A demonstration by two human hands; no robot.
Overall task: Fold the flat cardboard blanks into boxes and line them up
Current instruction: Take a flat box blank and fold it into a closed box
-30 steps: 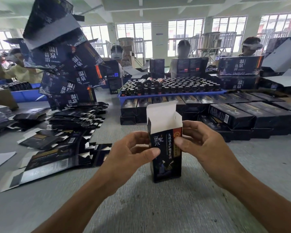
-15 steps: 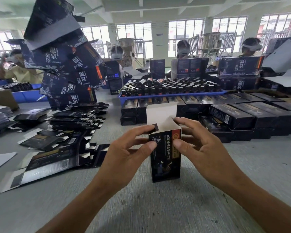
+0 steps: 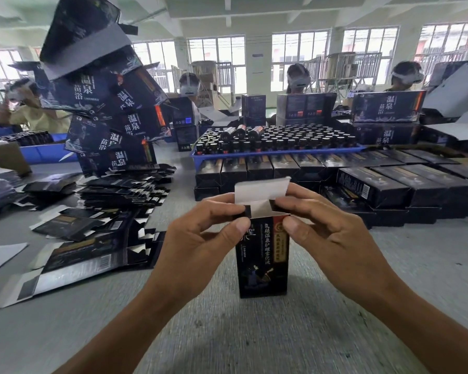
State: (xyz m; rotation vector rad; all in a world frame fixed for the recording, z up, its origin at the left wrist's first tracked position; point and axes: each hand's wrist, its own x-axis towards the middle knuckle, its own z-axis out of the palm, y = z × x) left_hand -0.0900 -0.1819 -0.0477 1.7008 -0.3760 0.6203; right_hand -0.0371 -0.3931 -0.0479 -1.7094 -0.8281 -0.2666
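A small black box (image 3: 264, 260) with gold print stands upright on the grey table (image 3: 227, 333) in front of me. Its white top lid flap (image 3: 260, 188) is bent over towards me. My left hand (image 3: 200, 241) pinches the box's upper left corner between thumb and forefinger. My right hand (image 3: 327, 233) pinches the upper right corner the same way, with fingers behind the flap. Flat black blanks (image 3: 92, 255) lie spread at my left. Finished boxes (image 3: 389, 184) lie in rows behind the held box.
A blue tray (image 3: 276, 152) full of dark bottles sits on the finished boxes. A leaning pile of large dark cartons (image 3: 106, 103) rises at the left. Several people sit across the table. White sheets (image 3: 0, 255) lie at the left edge.
The white lid flap has folded down from upright towards the box's opening. Both hands moved up to the box's top corners, and the side tabs went in.
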